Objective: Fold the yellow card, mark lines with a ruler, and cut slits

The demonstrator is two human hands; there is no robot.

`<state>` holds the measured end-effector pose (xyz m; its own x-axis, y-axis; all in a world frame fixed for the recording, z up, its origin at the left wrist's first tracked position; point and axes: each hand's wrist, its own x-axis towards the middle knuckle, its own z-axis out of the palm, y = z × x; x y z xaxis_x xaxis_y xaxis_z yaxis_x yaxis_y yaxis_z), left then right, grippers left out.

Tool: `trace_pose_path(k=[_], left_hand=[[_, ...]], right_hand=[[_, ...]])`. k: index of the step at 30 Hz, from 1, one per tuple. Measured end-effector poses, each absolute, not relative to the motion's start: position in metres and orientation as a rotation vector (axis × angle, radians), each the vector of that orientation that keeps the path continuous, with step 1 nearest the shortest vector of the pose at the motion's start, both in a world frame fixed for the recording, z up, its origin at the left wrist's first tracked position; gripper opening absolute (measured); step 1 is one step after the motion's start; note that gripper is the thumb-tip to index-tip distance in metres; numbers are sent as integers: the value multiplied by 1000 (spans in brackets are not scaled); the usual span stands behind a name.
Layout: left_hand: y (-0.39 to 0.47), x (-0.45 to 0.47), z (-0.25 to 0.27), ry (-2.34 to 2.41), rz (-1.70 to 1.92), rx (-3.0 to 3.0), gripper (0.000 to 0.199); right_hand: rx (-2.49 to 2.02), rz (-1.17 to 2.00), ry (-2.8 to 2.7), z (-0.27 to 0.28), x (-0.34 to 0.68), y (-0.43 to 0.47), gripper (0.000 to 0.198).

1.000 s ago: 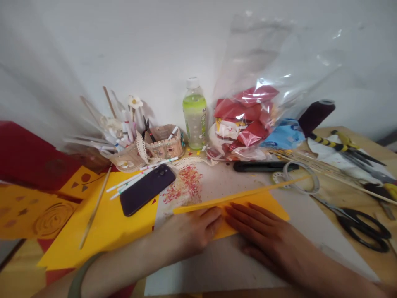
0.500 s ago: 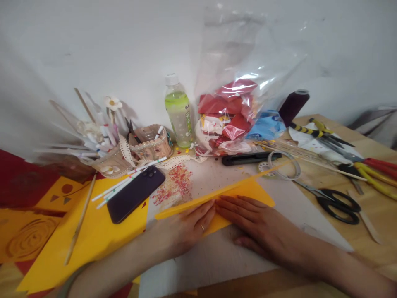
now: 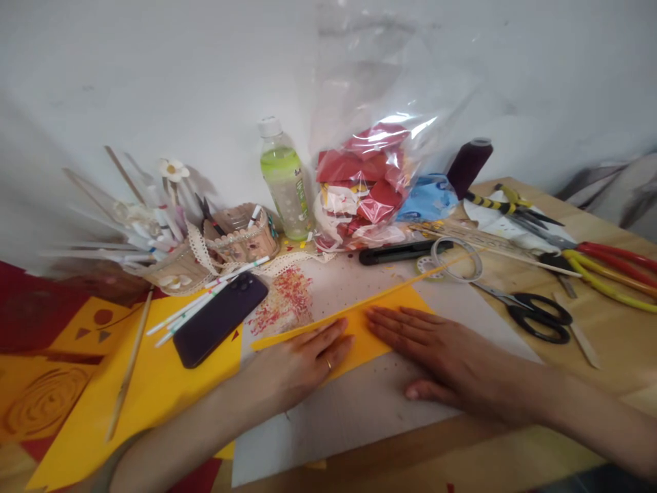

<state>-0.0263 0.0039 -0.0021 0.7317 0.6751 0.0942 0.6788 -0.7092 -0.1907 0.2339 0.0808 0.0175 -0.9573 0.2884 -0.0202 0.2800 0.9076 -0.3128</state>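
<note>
Both hands lie on a folded strip of yellow paper (image 3: 372, 339), which rests slantwise on a pale grey board (image 3: 328, 428). My left hand (image 3: 308, 359) presses its left part with the fingers stretched out; a ring shows on one finger. My right hand (image 3: 441, 356) lies flat on the right part, fingers extended and thumb apart on the board. A narrow gap separates the fingertips of the two hands. The raised far edge of the paper runs towards a roll of tape (image 3: 478, 263). My palms hide some of the near edge.
A dark phone (image 3: 220, 322) lies on a yellow sheet (image 3: 169, 390) at left. Behind stand a bottle (image 3: 287, 192), decorated pen baskets (image 3: 241, 243) and a clear bag of red scraps (image 3: 374, 171). A black cutter (image 3: 395, 253), black scissors (image 3: 541, 318) and pliers (image 3: 606, 263) lie at right.
My hands have moved slightly apart along the yellow paper, the right one to the right. The paper's raised flap looks flatter. The whole view has shifted a little.
</note>
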Motion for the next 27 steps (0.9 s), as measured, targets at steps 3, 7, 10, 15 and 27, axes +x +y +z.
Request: trace_pose_path(k=[3,7,10,15,27], left_hand=[[5,-27,4,-1062,-21,-2764,45],[6,-29,9,-1063,-5,-2816,48],[6,-28,7,-1068,-8,-2803,48],[6,-27,3,-1076,25,-2758,46],[7,-29,7,-1064,85,-2821,46]], right_hand=[[-532,349,-3027,14,254,86,69],[-606,80,-3015,8,273,89,78],[-605,-2,-2981,8,265,76,81],[-494,294,-3008,13,225,38,86],[-571,-102,-2978,7,253,40,52]])
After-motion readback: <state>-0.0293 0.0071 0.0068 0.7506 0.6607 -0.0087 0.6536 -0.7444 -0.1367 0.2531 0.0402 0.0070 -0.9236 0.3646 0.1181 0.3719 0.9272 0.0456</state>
